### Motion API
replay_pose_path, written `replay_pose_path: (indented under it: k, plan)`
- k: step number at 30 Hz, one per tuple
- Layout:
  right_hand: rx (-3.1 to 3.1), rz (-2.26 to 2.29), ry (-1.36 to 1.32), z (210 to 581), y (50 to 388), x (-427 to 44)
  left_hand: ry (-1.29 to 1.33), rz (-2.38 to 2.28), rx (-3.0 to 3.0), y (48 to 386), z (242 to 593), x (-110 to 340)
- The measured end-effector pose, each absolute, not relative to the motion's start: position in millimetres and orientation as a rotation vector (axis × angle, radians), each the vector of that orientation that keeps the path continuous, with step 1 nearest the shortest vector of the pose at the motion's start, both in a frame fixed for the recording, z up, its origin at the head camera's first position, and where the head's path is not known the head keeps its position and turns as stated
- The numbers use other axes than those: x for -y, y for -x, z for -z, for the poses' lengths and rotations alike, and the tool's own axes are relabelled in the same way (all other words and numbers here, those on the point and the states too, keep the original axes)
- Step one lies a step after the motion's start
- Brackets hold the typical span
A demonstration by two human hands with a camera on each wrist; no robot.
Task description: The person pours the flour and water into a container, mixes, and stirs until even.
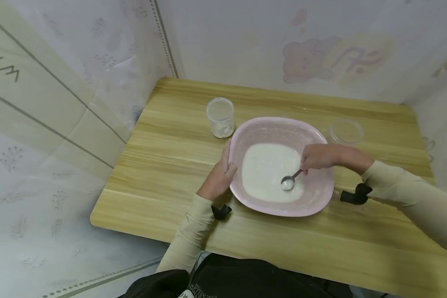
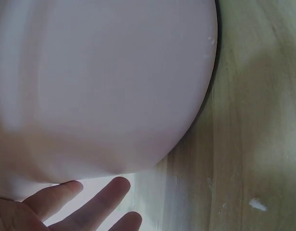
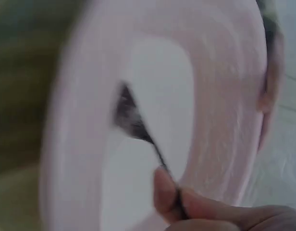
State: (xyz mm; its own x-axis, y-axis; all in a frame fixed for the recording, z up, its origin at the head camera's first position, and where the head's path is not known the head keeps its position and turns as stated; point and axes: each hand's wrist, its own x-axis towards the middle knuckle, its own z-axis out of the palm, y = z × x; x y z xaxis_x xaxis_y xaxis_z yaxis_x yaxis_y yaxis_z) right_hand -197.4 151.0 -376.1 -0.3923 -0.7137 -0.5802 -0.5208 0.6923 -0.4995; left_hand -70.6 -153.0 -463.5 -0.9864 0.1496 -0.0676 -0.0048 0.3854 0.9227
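The spoon [image 1: 287, 183] is inside the pink basin [image 1: 319, 192], its bowl end over the white liquid [image 1: 266, 167]; whether it dips in or hovers just above, I cannot tell. A pale patch shows in it, perhaps liquid, perhaps glare. The right hand [image 1: 320, 156] reaches over the basin's right side, its grip narrow, thumb and fingers pinching the spoon's handle. The left hand [image 1: 219, 177] holds the opposite side, thumb at the rim and fingers along the outer wall. The step in hand looks like stirring or scooping. The next move seems to call for a low, level sweep of the spoon, with the left grip bracing the basin against slopping. Around it on the counter [image 1: 160, 174], a clear jar [image 1: 220, 120] with whitish contents stands just beyond the left hand, and a clear round lid [image 1: 346, 131] lies beyond the right.
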Motion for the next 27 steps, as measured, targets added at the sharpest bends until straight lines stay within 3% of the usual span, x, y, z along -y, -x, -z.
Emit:
replay_pose_path:
  k: [2, 7, 14, 23, 27]
  plan:
    - [-2.097, 0.427, 0.817, 383.5, 193.0, -142.6, -0.142, -1.662, -2.489, 71.3, 463.6, 152.4]
    - [-2.308, 0.46, 0.859, 389.2, 203.0, -132.2, -0.15, -1.645, -2.502, 73.7, 464.3, 149.5]
    - [-2.428, 0.305, 0.823, 379.8, 225.5, -158.5, -0.125, -1.628, -2.489, 71.5, 463.9, 147.7]
    - [-2.288, 0.387, 0.91, 383.8, 200.7, -149.5, -0.122, -1.611, -2.531, 71.4, 463.5, 150.7]
    - [-2.435, 0.347, 0.893, 383.5, 210.1, -150.5, -0.123, -1.618, -2.533, 72.5, 463.2, 151.3]
